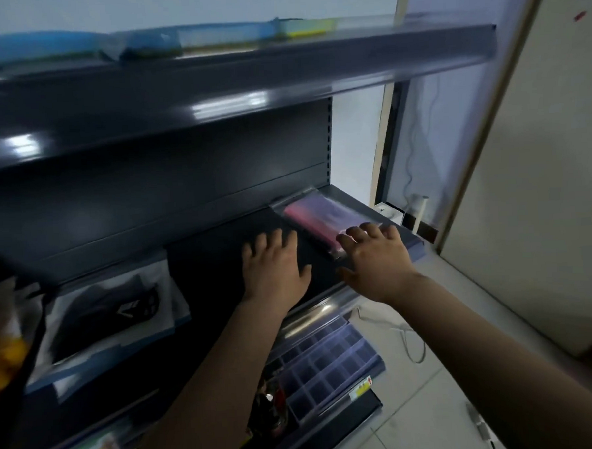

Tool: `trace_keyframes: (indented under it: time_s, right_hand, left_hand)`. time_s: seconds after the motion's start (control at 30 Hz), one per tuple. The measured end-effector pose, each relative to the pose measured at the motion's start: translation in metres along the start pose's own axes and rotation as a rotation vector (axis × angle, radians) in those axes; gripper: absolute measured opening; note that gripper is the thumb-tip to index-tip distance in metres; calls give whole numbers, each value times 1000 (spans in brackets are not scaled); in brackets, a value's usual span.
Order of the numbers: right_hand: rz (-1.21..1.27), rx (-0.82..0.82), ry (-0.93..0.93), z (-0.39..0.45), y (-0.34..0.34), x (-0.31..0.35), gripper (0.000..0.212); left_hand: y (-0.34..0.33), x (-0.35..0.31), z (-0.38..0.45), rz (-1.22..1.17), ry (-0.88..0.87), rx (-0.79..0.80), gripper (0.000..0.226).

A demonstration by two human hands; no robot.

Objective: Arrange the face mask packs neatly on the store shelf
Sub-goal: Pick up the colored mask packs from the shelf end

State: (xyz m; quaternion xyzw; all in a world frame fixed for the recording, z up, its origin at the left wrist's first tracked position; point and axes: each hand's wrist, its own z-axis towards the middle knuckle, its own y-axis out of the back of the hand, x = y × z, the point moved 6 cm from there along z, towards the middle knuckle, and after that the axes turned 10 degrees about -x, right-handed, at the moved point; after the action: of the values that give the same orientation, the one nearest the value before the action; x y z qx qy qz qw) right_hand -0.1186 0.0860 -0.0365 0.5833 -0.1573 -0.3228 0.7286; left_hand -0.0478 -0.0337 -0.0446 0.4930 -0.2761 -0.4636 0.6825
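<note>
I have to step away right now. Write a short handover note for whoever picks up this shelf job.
Left hand: open, flat on the bare middle shelf, no grip.
Right hand: open, fingertips on the near end of the pink mask pack, which lies at the shelf's right end.
Black mask pack sits at the left, skewed.
Blue packs lie on the top shelf.
Done: pink pack placed.
Left: square it up, straighten the black pack.

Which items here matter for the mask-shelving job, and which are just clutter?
Job:
- pink mask pack, right end of the middle shelf
- black mask pack
- left hand
- right hand, fingertips on the pink pack

Clutter:
- blue packs, top shelf
- divider tray below
- white cable on the floor
</note>
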Motion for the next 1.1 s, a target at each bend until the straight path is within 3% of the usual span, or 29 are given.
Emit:
trace_keyframes:
  time_s: [0.33,0.53,0.83,1.0,1.1]
  right_hand:
    - [208,57,-87,54,-50,-56,55]
    - [356,98,-176,93,-82,-85,62]
    - [632,135,-350,130,-116,-110,73]
    - [817,118,-312,147,-121,-124,39]
    - [1061,50,-340,154,-121,-141,30]
  left_hand:
    - [-54,-21,56,-51,63,82,60]
    - [-82,-23,80,-161,131,168,58]
    - [-102,-28,96,-123,205,228,48]
    - [-107,-28,99,-125,312,176,54]
    - [-110,-30,98,-141,406,154,56]
